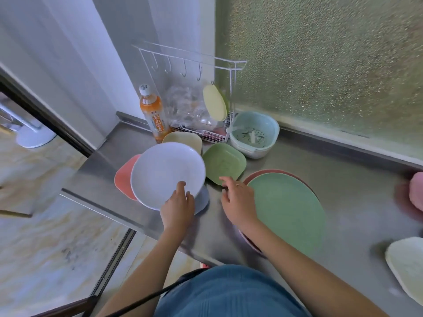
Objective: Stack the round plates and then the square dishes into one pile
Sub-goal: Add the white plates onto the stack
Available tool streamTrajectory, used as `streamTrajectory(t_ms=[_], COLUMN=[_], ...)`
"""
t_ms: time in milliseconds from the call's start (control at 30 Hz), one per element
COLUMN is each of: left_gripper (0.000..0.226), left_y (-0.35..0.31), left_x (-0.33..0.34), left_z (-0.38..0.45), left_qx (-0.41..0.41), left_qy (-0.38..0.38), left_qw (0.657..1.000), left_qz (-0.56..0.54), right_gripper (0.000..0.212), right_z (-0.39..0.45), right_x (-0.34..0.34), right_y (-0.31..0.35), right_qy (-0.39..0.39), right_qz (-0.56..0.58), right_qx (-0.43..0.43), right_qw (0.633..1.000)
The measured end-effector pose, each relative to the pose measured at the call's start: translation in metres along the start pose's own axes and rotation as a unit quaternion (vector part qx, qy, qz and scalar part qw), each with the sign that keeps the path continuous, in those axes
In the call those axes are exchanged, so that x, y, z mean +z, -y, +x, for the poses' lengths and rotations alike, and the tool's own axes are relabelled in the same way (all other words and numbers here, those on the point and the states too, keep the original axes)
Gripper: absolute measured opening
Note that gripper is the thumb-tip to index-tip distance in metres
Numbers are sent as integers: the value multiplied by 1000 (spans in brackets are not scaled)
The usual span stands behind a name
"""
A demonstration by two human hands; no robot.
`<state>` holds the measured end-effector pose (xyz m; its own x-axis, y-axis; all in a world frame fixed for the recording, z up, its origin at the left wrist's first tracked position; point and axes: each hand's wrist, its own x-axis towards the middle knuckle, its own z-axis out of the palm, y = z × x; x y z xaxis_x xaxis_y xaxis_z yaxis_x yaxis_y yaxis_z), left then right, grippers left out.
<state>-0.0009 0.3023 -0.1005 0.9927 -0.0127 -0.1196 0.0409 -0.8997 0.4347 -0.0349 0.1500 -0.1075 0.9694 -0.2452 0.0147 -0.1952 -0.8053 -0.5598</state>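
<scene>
My left hand [177,208] grips the near rim of a white round plate [164,172] and holds it tilted above the counter. Under it show a pink square dish [122,177] and a grey-blue dish [202,200]. My right hand [238,202] hovers with fingers apart and nothing in it, between the green square dish [225,162] and a large green round plate [290,209]. That green plate lies on a pink round plate [270,172]. A beige square dish [184,138] sits behind the white plate. At the right edge lies a cream square dish [407,264].
A steel counter [343,179] carries everything. At the back stand an orange drink bottle [153,113], a white wire rack [206,124] with a yellow-green dish [214,102], and a pale blue colander bowl [254,133]. A pink object [415,191] is at the far right. The counter's left edge drops to the floor.
</scene>
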Motion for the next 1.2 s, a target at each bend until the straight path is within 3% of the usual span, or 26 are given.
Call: streamTrajectory(t_ms=[133, 300, 400, 533, 733, 833, 967, 1200], left_gripper=[25, 37, 41, 41, 38, 37, 29, 28], left_y=[40, 72, 77, 79, 75, 61, 29, -44], left_x=[-11, -20, -20, -18, -23, -27, -24, -11], left_z=[5, 13, 16, 16, 20, 26, 33, 11], left_qx=[-65, -172, -164, -153, -228, -211, -184, -95], left_qy=[-30, -42, -29, -27, -112, -122, -75, 9], left_qw=[997, 981, 980, 979, 945, 942, 914, 931], left_qz=[0, -82, -105, -131, -207, -231, -353, -353], right_gripper=[34, 29, 20, 34, 40, 40, 33, 30], right_z=[22, 41, 49, 56, 53, 43, 28, -14], right_x=[23, 41, 46, 46, 24, 5, -26, -83], right_y=[33, 47, 53, 61, 58, 37, 5, -67], right_qy=[72, 121, 102, 58, -1, -14, -43, -104], right_qz=[-49, 103, 186, 221, 223, 228, 259, 247], right_qx=[77, 187, 210, 234, 208, 204, 211, 252], right_qw=[993, 969, 954, 945, 952, 952, 942, 930])
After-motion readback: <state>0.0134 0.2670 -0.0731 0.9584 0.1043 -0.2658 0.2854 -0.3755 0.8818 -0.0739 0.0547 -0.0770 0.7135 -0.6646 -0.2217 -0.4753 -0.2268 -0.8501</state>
